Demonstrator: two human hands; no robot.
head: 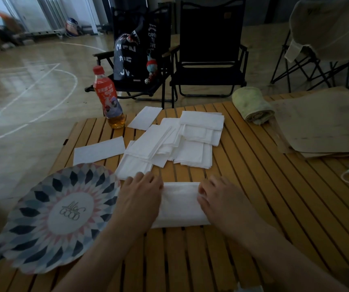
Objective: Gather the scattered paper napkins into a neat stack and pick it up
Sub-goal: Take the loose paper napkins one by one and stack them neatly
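- Slatted table (pixel 243 186): one.
- Patterned plate (pixel 49 216): one, near left.
- Napkin pile (pixel 175 142): overlapping mid-table, count unclear.
- Near napkin (pixel 179 204): one, flat, long axis left-right.
- Lone napkins (pixel 99 149): two, left of the pile.
- Left hand (pixel 142 194): straight fingers resting on the near napkin's left end.
- Right hand (pixel 220 199): fingers bent at its right end; grip unclear.
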